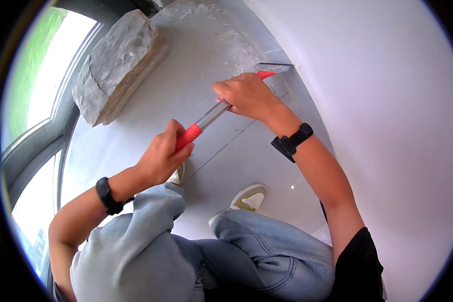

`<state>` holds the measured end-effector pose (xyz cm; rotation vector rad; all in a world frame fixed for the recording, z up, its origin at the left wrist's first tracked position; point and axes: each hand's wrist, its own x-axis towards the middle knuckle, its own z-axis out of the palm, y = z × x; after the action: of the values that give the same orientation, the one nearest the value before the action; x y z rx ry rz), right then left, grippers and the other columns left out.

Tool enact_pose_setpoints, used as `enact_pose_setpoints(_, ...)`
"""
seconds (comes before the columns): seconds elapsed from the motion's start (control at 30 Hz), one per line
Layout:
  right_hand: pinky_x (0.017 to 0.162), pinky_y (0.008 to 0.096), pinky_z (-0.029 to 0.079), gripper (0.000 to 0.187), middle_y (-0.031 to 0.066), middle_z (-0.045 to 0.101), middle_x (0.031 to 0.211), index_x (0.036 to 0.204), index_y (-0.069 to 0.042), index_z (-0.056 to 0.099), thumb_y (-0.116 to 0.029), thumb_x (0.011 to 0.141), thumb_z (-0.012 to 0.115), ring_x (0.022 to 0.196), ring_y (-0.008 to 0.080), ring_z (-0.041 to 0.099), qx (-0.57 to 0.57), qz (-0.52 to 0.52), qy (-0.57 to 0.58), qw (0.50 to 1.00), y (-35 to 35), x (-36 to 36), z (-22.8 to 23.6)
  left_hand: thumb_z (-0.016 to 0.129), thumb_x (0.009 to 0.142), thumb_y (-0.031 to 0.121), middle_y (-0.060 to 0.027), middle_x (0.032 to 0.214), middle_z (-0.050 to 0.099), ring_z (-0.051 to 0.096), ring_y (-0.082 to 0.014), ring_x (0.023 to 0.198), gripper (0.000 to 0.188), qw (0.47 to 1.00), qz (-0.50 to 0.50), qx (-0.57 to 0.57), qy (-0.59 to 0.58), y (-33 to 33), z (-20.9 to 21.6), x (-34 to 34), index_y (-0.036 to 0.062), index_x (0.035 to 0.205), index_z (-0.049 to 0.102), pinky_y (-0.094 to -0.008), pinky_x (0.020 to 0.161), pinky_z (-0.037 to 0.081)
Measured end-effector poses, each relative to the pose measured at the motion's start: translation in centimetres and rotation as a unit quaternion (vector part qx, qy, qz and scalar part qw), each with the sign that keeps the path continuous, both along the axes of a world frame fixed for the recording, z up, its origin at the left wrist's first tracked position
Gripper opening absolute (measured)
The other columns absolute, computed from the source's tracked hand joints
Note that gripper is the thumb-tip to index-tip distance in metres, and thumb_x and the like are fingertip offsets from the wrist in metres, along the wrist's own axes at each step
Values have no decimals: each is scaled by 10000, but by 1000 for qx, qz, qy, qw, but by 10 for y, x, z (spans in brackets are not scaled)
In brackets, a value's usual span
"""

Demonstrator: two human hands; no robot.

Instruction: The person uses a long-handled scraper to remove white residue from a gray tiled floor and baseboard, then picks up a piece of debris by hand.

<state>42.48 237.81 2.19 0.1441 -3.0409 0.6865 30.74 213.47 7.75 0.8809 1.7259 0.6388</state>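
Note:
Both my hands are closed round a long-handled scraper with a bare metal shaft. My left hand wraps the red grip at its near end. Farther up, my right hand grips the shaft close to the head. Beyond that hand shows a red collar and a wide flat blade. The blade is at the floor by the foot of the white wall; I cannot tell if its edge touches. Whitish residue and crumbs lie on the floor left of the blade.
A big rough grey stone-like block sits at the upper left beside the glazed frame. The white wall rises along the right. Grey floor tiles lie beneath. My shoe and bent knees are near the bottom.

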Motion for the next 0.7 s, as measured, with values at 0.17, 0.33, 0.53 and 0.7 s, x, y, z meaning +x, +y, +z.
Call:
enact_pose_setpoints(0.17,541,400,472,250,91,596,575,747,-84,513,-19,617,716,561,306,613,79,31,-76,993,-2,4,-6,583,956,402,-142,748,584,569,-244,668,410,980,53,-144,-124,17,-19,17,12,998,466,-376,630,461)
enact_pose_setpoints(0.33,567,397,473,254,85,601,581,732,-88,520,-45,587,724,579,302,622,92,50,-130,986,-4,19,0,479,971,578,-10,609,437,416,-117,503,545,925,104,-214,-295,19,-29,39,78,755,455,-300,465,378)
enact_pose_setpoints(0.53,627,385,478,223,86,610,584,733,-92,555,-65,592,726,584,281,625,145,87,-138,976,5,17,1,442,996,551,32,549,339,286,-77,414,506,850,205,-217,-435,25,-39,70,136,713,377,-275,368,243)
enact_pose_setpoints(0.7,669,375,476,187,90,613,578,705,-102,563,-72,605,718,573,272,618,174,112,-162,965,15,20,-2,448,999,536,34,545,350,297,-79,407,504,858,240,-174,-420,36,-51,100,128,708,396,-276,368,251)
